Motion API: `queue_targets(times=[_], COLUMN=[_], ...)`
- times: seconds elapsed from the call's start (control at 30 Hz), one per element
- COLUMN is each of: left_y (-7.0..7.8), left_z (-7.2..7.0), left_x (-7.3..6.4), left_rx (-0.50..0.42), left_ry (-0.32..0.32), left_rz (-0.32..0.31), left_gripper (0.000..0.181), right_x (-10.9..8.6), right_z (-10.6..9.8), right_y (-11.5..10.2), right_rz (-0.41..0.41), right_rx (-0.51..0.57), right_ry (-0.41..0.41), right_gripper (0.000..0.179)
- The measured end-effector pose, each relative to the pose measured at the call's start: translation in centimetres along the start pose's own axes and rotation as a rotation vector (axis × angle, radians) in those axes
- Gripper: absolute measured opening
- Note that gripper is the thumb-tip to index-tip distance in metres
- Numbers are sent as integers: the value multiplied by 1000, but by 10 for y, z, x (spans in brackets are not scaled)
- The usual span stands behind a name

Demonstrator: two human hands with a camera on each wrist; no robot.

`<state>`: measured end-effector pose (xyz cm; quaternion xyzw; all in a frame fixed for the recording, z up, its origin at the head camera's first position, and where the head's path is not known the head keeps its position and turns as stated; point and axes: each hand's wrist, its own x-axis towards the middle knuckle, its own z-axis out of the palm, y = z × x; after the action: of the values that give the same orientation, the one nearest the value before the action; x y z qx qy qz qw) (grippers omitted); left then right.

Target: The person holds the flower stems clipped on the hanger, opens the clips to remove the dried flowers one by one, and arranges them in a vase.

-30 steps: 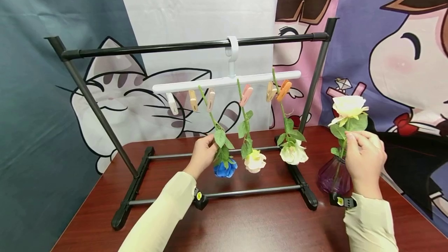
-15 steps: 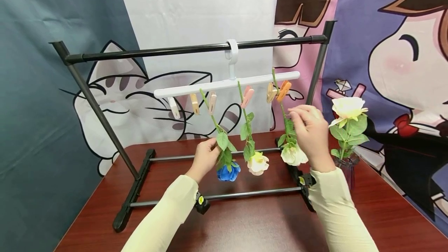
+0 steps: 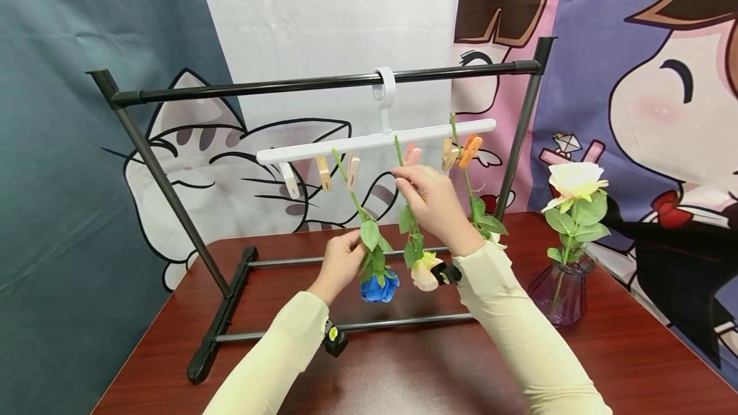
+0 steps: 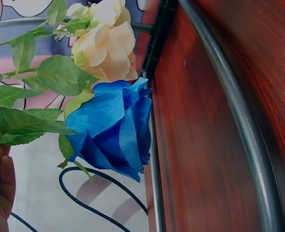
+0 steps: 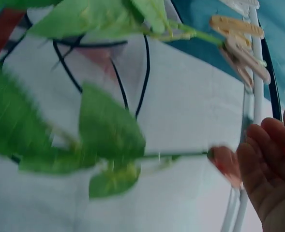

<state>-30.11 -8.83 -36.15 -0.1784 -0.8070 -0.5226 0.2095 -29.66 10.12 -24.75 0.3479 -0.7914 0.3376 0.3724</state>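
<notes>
Purple vase (image 3: 562, 298) holds a white rose (image 3: 575, 183); of the hands, left (image 3: 339, 262) pinches a blue rose (image 3: 380, 287), right (image 3: 434, 200) curls loosely, empty.

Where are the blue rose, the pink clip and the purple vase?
Blue rose (image 4: 111, 126): left wrist view, petals of the bloom.
Pink clip (image 3: 412, 155): head view, its visible upper part.
Purple vase (image 3: 569, 301): head view, its see-through side.

A blue rose (image 3: 380, 287) with layered petals and green leaves hangs bloom-down from a beige clothespin (image 3: 353, 173); beside it, a cream-and-yellow rose (image 3: 423, 272) hangs likewise, its green stem gripped by a pink clothespin (image 3: 412, 154).
</notes>
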Motion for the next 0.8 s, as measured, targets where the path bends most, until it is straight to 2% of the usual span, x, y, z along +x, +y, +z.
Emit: queue_targets(times=[0.17,0.23,0.3,0.53,0.8], left_y=[0,1,1,1,2], left_z=[1,1,1,3,3], left_x=[0,0,0,-3,-1], left_rx=[3,14,26,35,51], left_ry=[-14,-20,-22,-38,-37], left_rz=[-39,-51,-55,-18,14], left_gripper=[15,14,13,15,14], right_x=[19,26,32,43,46], right_z=[14,20,25,41,45], right_y=[-5,-6,-6,-11,-14], right_rz=[255,340,391,452,466], right_rx=[179,252,316,506,609], right_ry=[-215,-263,-289,-298,-229], right_gripper=[37,41,44,47,34])
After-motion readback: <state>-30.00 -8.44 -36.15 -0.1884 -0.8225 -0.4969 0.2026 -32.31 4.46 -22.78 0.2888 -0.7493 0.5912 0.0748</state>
